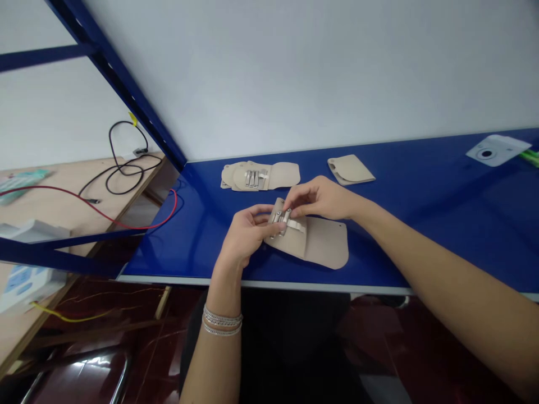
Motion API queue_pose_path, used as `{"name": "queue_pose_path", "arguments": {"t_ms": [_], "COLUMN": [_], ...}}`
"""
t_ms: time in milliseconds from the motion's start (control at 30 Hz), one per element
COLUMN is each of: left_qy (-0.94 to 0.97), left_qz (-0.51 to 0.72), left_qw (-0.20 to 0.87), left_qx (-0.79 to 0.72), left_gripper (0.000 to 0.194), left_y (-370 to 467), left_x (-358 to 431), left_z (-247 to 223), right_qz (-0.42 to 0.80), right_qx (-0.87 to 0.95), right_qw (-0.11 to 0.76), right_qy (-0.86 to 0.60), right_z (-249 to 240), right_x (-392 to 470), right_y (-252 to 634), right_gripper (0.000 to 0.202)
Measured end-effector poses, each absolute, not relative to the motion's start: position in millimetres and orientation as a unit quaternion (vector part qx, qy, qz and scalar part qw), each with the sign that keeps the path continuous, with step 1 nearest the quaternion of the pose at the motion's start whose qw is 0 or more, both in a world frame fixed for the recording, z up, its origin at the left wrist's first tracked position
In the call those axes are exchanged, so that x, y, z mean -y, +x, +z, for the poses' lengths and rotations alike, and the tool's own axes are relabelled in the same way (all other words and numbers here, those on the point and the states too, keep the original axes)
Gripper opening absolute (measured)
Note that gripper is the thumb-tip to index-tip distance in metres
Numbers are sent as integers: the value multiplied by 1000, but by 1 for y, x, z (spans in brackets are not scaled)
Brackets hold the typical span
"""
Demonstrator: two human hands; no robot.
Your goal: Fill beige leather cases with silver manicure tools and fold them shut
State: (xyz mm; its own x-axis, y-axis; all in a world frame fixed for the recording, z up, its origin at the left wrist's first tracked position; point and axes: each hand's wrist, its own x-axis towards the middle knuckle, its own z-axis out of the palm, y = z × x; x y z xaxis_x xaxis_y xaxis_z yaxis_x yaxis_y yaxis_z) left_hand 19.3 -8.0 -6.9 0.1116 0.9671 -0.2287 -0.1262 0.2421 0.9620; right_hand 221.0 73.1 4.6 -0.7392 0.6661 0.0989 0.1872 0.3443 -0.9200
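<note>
Right hand (322,199) reaching in from far side, thumb and index finger nearly closed, pinching upper end of metal tool (286,222). Beige case (326,244) lying open on blue table (177,247), nearer body than right hand, long axis running left to right, slanting toward body at right. Left hand (246,233) gripping case's left end, thumb pressing across tools, both hands working close together.
</note>
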Motion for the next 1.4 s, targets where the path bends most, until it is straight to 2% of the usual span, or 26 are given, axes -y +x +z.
{"name": "queue_pose_path", "arguments": {"t_ms": [367,533,633,733,800,867,1000,1100,1233,1333,1400], "left_qy": [419,431,436,433,433,436,449,459,474,458,445], "left_qz": [459,450,462,476,475,470,463,455,447,460,459], "left_qw": [611,591,577,565,560,556,554,546,530,523,529], "left_qx": [-490,-511,-513,-517,-523,-529,-526,-533,-543,-553,-558], "left_gripper": [51,52,51,49,46,42,41,43,39,40,42], "left_y": [19,19,18,18,18,18,17,17,17,18,18], "left_x": [7,6,5,5,5,5,6,6,5,5,4], "left_z": [-5,-7,-9,-10,-10,-10,-10,-11,-13,-13,-12], "right_qz": [488,466,436,309,214,182,192,193,208,305,371], "right_qx": [772,787,763,733,733,746,806,831,805,772,768], "right_qw": [265,245,304,363,314,238,145,143,206,274,288], "right_qy": [-307,-321,-368,-486,-564,-595,-541,-501,-517,-486,-436], "right_z": [6,3,2,5,7,6,-4,-10,-3,5,9], "right_x": [-68,-69,-80,-97,-106,-113,-121,-123,-114,-100,-91], "right_y": [218,214,224,245,260,271,280,277,266,254,246], "right_gripper": [22,20,27,26,25,32,47,34,25,28,31]}}
